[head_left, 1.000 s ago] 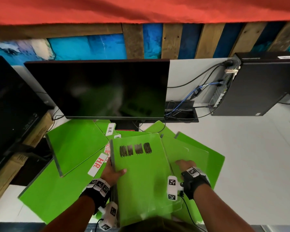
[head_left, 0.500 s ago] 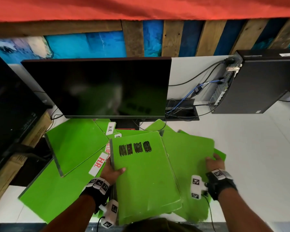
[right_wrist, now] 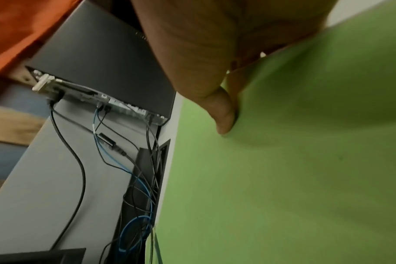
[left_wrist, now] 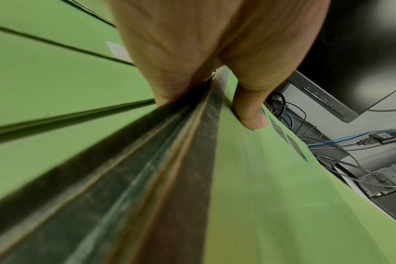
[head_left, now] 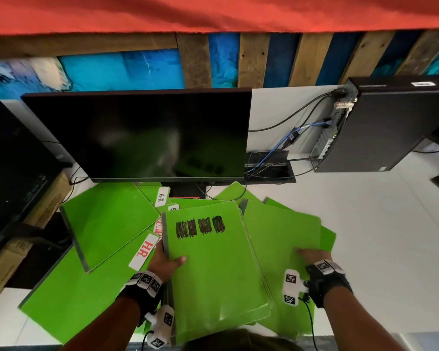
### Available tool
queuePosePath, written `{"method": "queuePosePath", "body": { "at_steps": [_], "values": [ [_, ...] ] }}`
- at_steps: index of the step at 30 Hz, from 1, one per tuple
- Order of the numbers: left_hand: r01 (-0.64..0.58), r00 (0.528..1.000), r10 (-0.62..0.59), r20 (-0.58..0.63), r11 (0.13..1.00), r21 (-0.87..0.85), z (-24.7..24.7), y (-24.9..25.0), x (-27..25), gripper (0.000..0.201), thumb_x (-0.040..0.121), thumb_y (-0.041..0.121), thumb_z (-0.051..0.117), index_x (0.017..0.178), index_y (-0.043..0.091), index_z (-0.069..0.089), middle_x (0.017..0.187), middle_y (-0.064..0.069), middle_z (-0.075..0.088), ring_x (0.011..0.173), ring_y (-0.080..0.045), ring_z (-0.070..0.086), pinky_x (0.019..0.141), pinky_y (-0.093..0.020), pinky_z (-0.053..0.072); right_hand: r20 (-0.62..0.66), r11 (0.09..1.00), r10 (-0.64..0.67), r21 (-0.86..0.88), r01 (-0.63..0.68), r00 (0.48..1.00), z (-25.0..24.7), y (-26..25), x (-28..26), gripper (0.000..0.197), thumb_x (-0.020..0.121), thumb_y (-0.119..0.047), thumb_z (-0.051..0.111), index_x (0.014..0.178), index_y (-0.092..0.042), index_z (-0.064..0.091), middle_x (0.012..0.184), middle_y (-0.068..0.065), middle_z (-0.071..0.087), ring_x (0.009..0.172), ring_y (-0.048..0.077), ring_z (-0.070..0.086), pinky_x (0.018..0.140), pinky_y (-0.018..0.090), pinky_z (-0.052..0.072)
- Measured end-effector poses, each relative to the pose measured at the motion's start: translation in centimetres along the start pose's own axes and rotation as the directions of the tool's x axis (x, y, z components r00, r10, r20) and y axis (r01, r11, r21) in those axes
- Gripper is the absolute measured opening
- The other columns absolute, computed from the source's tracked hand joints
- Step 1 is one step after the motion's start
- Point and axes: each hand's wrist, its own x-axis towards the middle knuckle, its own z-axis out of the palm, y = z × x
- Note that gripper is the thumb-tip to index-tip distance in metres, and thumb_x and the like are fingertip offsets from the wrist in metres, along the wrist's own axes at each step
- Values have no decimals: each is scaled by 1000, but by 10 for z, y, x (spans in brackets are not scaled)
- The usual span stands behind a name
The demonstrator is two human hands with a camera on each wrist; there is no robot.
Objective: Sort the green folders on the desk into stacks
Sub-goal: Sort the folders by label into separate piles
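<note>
Green folders lie fanned over the white desk [head_left: 380, 249] below the monitor. My left hand [head_left: 169, 260] grips the dark spine of a small stack, thumb on the top folder [head_left: 213, 269], which bears black scribbles. The left wrist view shows that thumb [left_wrist: 249, 110] pressed on the cover beside the spine [left_wrist: 170, 160]. My right hand [head_left: 312, 255] holds the right edge of a plain green folder [head_left: 281, 234] lying partly under the stack. In the right wrist view the thumb [right_wrist: 224, 114] lies on top of this folder [right_wrist: 283, 178]; the fingers below are hidden.
More green folders spread to the left, one with an H.R. label [head_left: 145, 252], another [head_left: 107, 219] tilted over them. A dark monitor [head_left: 137, 133] stands behind, a black computer case [head_left: 390, 127] with cables [head_left: 276, 158] at back right, a cardboard box [head_left: 48, 198] at left.
My right hand has slid to the right with the plain folder, drawing it out from beside the scribbled stack. The left hand has kept its grip in place.
</note>
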Motion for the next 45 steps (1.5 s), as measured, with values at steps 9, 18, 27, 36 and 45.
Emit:
{"method": "queuePosePath", "body": {
  "at_steps": [9,18,27,36,45],
  "values": [
    [-1,1000,1,-2,1000,-7,-1,1,-7,84,76,3,74,144,6,24,140,-12,44,129,-33,44,106,-44,37,-344,919,-271,186,348,899,-78,-30,-26,30,82,-16,70,109,-4,69,105,15,70,96,28,66,85,34,48],
    [10,1000,-10,-6,1000,23,1,3,-10,88,76,4,74,146,5,20,147,-18,38,135,-34,38,109,-45,32,-276,820,-282,429,380,919,-139,-34,-22,28,76,-21,73,103,-15,70,98,7,74,92,31,69,91,49,51],
    [0,1000,0,1,999,46,1,8,-15,91,77,5,73,147,5,16,150,-17,34,138,-33,34,112,-44,28,-282,737,-352,504,450,892,-146,-55,-44,8,76,-21,72,83,-16,71,99,11,72,81,27,68,87,48,52],
    [-10,1000,10,-12,1000,6,2,8,-12,74,76,2,74,138,1,32,133,-16,51,122,-32,51,101,-40,42,-68,784,-381,505,361,922,-95,-61,-37,20,87,-18,64,102,-5,68,97,14,71,80,25,69,83,40,55],
    [41,998,-48,-38,987,-158,3,7,-10,50,95,40,47,137,14,41,130,-12,53,124,-33,49,107,-46,36,25,856,-221,485,182,975,19,4,-2,56,79,-37,70,124,-6,57,123,8,64,109,29,62,100,46,45]
  ]
}}
